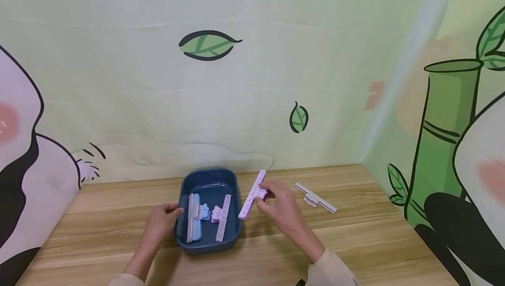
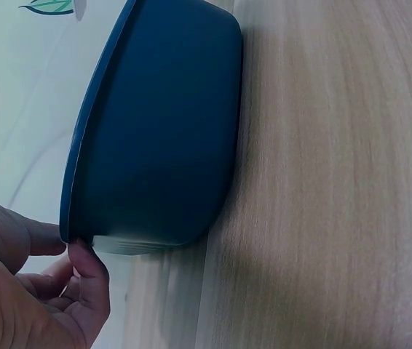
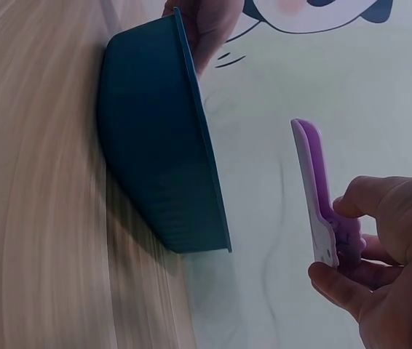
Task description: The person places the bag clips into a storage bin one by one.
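My left hand point(image 1: 161, 222) pinches the left rim of a dark blue basin point(image 1: 209, 247), thumb and fingers on either side of the edge in the left wrist view. Inside the basin lie a white and a blue bag clip point(image 1: 194, 218) side by side, plus a pink bag clip point(image 1: 223, 218) on the right. In my right hand point(image 1: 282, 205) a pink-purple bag clip point(image 3: 317, 182) is pinched by its scalloped handle, raised just right of the basin's rim. Farther right on the table rests a white bag clip point(image 1: 316, 198).
The wooden table point(image 1: 355, 242) ends at a cloth backdrop point(image 1: 130, 101) printed with leaves, bamboo and panda figures. Another backdrop panel point(image 1: 442, 145) borders the table's right side.
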Tool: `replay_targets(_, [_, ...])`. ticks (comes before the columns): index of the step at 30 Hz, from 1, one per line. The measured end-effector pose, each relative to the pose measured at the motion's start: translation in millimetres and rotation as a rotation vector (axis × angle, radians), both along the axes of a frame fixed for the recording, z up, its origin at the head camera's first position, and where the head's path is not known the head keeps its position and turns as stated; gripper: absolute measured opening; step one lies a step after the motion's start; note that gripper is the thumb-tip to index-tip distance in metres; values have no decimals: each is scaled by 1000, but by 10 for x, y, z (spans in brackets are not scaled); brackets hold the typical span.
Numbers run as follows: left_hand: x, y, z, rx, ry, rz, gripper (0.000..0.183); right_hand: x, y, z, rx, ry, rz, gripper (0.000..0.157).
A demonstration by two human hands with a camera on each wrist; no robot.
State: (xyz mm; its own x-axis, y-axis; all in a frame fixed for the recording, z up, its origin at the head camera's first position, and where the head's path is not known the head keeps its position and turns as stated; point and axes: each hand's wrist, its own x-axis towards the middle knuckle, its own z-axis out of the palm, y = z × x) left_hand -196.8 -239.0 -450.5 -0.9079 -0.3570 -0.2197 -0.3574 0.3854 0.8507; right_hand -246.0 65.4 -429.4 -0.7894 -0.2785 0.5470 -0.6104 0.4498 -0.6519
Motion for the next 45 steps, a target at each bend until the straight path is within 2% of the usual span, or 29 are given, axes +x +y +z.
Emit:
replay_targets(20, [-6,-16,-9,2,10,3,36,5,-308,6,86,-101,92,31])
replay_targets(26, [-6,-21,-17,10,14,4,36,1,-392,2,105,-103,127,32])
replay_targets(33, [-6,-29,-19,-1,19,0,35,-1,-486,1,176,-114,125,33])
replay_targets(45, [10,-15,1,15,12,1,36,15,-581,19,213,-182,132,35])
